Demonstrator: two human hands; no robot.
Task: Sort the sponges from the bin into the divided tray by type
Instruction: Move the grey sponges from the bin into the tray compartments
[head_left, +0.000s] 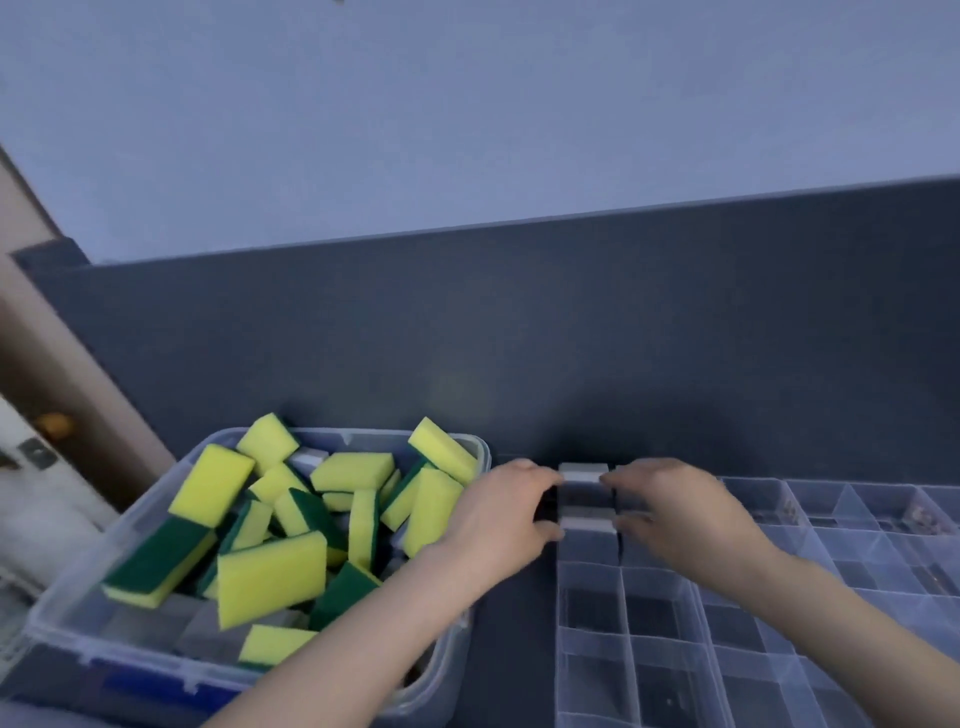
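A clear plastic bin (470, 452) at the left holds several yellow-and-green sponges (270, 577) over some grey ones. To its right lies a clear divided tray (623, 603). Two grey sponges stand on edge in the tray's far left compartments: one at the back (583, 473) and one nearer (587, 522). My left hand (501, 517) grips their left ends with thumb and fingers, and my right hand (675, 512) grips their right ends the same way.
The tray stretches right past the frame edge with many small clear compartments (810, 525); a few at the far right hold small dark items. A dark blue tabletop (467, 364) runs to a pale wall. A door with a knob (54, 423) is at the left.
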